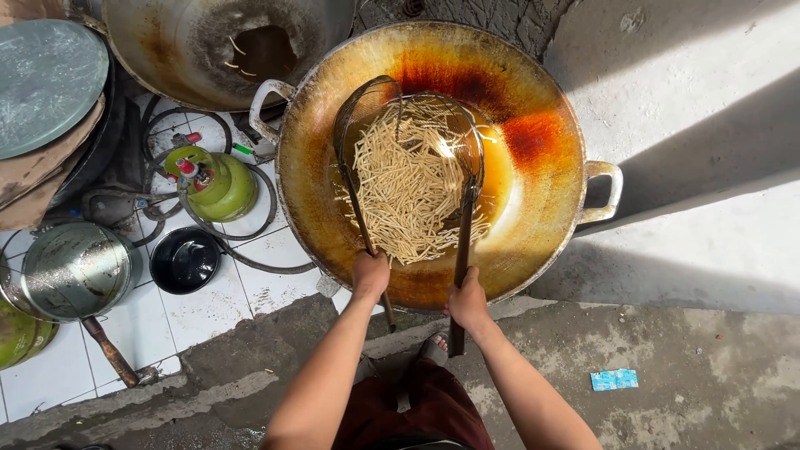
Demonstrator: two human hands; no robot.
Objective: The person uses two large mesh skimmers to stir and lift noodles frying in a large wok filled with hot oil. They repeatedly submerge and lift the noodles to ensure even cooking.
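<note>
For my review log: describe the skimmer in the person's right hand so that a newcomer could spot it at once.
Start at the big wok with oil-browned walls and pale stick snacks. Two mesh skimmers lean into it; the right hand grips the skimmer nearer the wok's right handle. Unlike the left hand's neighbour, its basket lies against the bright oil.

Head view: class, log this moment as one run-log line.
left hand: grips left skimmer | right hand: grips right skimmer | noodle sticks: heaped between skimmers | wok: holds oil
</note>
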